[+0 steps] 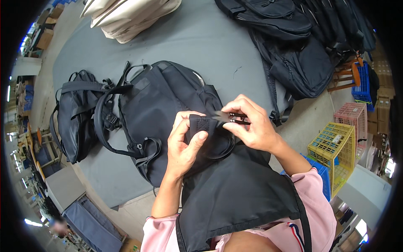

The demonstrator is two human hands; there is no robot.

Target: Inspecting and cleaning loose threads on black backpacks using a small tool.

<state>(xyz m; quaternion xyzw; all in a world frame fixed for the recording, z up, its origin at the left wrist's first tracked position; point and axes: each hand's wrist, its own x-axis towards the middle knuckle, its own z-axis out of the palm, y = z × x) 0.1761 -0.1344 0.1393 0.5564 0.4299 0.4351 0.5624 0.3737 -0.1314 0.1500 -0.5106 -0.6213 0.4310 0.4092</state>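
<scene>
1. Left hand (181, 145) – narrow pinch on a black strap (200, 123), stitched end up, between thumb and fingers.
2. Right hand (258, 128) – holding snips (240, 115), blades pointing left, right at the strap's edge; blades blurred, can't tell if touching.
3. Backpack (153, 103), black, lies on grey table (201, 48), partly under both hands; strap held above it.
4. Second black bag (77, 119) left of it, beige bags (130, 19) at far edge, black pile (289, 50) far right.
5. Yellow crate (331, 147) off the table, right.
</scene>
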